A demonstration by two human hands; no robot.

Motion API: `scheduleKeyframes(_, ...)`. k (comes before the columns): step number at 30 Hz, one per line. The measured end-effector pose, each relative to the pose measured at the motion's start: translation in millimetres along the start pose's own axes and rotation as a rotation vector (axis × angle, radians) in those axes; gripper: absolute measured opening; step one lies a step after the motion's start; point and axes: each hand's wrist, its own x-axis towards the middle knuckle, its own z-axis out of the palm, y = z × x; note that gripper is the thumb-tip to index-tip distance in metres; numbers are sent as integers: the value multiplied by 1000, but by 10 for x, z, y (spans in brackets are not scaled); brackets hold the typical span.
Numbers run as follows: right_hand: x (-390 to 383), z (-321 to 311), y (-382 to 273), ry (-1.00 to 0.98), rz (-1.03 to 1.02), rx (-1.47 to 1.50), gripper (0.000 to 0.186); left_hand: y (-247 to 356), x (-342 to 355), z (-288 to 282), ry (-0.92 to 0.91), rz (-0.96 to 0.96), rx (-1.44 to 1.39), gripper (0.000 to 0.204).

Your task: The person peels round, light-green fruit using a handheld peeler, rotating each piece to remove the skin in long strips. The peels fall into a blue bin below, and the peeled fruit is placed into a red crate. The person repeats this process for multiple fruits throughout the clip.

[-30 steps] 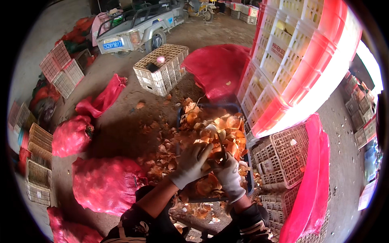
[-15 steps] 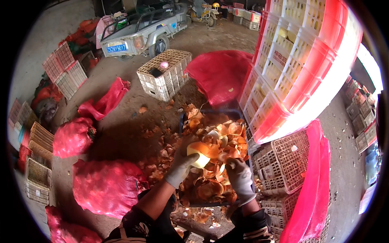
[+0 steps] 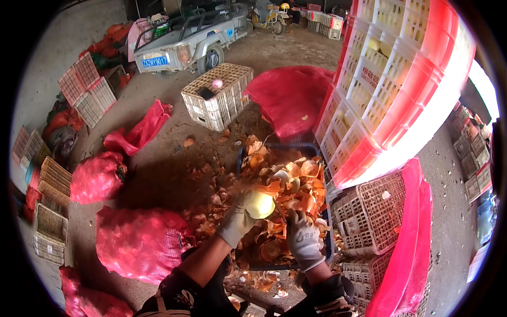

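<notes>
"What's lowest?"
"A tub (image 3: 329, 235) heaped with skins (image 3: 310, 170)."
"Above it?"
"Gloved left hand (image 3: 236, 222) grasping a partly peeled onion (image 3: 261, 205); right hand (image 3: 304, 235), just right of the onion, clenched round a knife (image 3: 280, 210)."

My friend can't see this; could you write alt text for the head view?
A gloved left hand holds a partly peeled onion over a tray heaped with orange skins; the gloved right hand seems to hold a thin blade. Red sacks and plastic crates lie around.
</notes>
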Motion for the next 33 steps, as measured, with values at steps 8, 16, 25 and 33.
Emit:
scheduleKeyframes(8, 125, 146, 211, 105, 196, 878, 26, -34, -80, 55, -35, -44, 178, 45)
scheduleKeyframes(16, 139, 7, 31, 469, -293, 445, 44, -43, -100, 71, -51, -136, 266, 47)
scheduleKeyframes(25, 119, 12, 200, 388, -27, 341, 27, -64, -27, -42, 13, -79, 46, 39)
scheduleKeyframes(33, -66, 27, 19, 3, -66, -54, 27, 52, -48, 102, 25, -110, -11, 46)
